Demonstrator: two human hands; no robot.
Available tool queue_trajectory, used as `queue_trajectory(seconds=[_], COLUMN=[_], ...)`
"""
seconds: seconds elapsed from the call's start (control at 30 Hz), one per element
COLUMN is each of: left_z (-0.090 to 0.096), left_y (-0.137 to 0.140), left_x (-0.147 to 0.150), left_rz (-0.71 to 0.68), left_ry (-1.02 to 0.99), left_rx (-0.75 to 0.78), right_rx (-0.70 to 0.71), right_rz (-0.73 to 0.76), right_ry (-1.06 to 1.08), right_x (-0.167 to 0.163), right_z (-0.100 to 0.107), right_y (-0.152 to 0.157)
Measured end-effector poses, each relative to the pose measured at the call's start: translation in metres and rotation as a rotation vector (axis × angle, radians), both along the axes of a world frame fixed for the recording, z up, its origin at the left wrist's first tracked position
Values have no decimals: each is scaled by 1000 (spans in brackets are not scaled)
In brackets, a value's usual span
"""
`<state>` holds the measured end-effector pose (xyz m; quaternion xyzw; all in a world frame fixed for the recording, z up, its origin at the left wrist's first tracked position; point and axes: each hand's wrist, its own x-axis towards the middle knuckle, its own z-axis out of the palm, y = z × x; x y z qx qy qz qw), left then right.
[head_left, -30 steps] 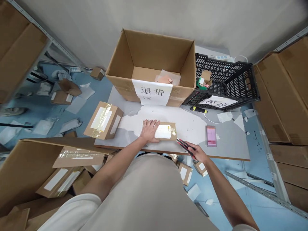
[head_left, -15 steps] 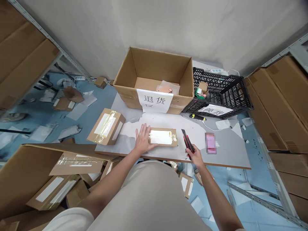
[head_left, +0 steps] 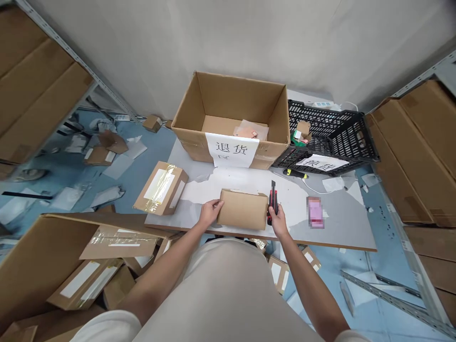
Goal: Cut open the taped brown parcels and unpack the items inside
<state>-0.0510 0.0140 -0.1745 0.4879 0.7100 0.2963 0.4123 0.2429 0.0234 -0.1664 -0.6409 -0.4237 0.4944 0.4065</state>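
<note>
A small brown cardboard box (head_left: 242,210) is tipped up at the table's front edge, a plain side facing me. My left hand (head_left: 211,212) pinches its left edge between thumb and fingers. At the box's right end, my right hand (head_left: 278,221) is closed around a red and black utility knife (head_left: 272,202), its blade end pointing away from me. Whether the right fingers also touch the box I cannot tell. To the left stands a taped carton (head_left: 162,188) with a white label. A phone-like pink, blurred-out rectangle (head_left: 315,212) lies to the right.
A large open carton (head_left: 192,145) with a paper sign stands at the back, beside a black plastic crate (head_left: 331,137). A yellow and black tool (head_left: 296,174) lies before the crate. Below left, a big box (head_left: 21,247) holds several parcels. Shelves flank both sides.
The small box has been turned, so its labelled face no longer shows. My left hand went from lying flat on it to gripping its edge. My right hand brought the knife left to the box.
</note>
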Motion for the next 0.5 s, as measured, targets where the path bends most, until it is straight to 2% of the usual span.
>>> queue_trajectory(seconds=[0.17,0.3,0.5], left_z=[-14,-24,-34], left_y=[4,-2,-32], left_x=[3,-2,-10], left_rz=[-9,-12,-28], left_ry=[20,1,-77], left_rx=[-20,-25,-48], right_rx=[-38,-5,-21], right_rz=[7,-8,-34], right_ry=[-8,-26,117], right_x=[-4,-1,5], right_z=[-17,-23,-22], right_y=[9,6,-29])
